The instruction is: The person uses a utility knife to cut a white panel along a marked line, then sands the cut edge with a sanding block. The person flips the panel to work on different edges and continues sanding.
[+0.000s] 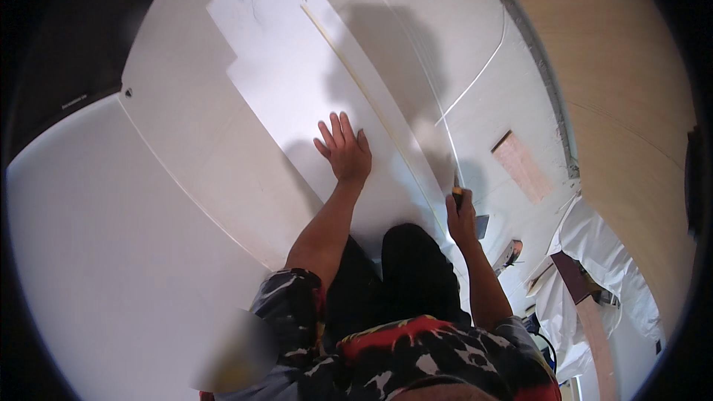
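Note:
My left hand [345,150] lies palm down on a long white board [267,96] with a notched left edge, fingers spread. A thin pale yellow strip [349,70] runs lengthwise along the board. At the board's right edge my right hand [461,215] is closed on a yellow-and-black handled tool [457,197]; its tip is too small to make out clearly. A small dark flat plate [482,226] is just beside that hand. My dark-trousered knees are at the board's near end.
A pinkish wooden offcut [520,167] and a metal tool [509,256] lie to the right, near crumpled white sheeting [594,245] with boards. A plywood panel [624,74] borders the right side. A large white panel [111,252] occupies the left, below a dark area.

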Available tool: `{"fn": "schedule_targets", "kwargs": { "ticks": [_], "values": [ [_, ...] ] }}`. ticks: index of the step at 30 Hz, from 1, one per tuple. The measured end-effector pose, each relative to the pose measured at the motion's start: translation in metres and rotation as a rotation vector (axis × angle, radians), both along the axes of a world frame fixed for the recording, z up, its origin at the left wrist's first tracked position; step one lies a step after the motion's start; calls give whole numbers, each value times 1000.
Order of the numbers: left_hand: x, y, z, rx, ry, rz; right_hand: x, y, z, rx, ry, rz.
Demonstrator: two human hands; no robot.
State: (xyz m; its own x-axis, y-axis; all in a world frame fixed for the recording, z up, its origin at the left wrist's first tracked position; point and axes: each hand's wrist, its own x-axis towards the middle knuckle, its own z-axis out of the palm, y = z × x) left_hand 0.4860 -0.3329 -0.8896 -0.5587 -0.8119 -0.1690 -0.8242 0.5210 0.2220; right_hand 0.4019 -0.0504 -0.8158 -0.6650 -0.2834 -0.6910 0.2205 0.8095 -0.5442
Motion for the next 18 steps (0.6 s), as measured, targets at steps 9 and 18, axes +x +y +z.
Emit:
{"fn": "schedule_targets", "kwargs": {
  "ticks": [9,18],
  "values": [
    [-75,-186,-2,-218,168,32,-91,-278,-12,-331,295,362],
    [-104,-226,-20,-109,156,44,-116,-416,-45,-184,292,440]
  ]
}}
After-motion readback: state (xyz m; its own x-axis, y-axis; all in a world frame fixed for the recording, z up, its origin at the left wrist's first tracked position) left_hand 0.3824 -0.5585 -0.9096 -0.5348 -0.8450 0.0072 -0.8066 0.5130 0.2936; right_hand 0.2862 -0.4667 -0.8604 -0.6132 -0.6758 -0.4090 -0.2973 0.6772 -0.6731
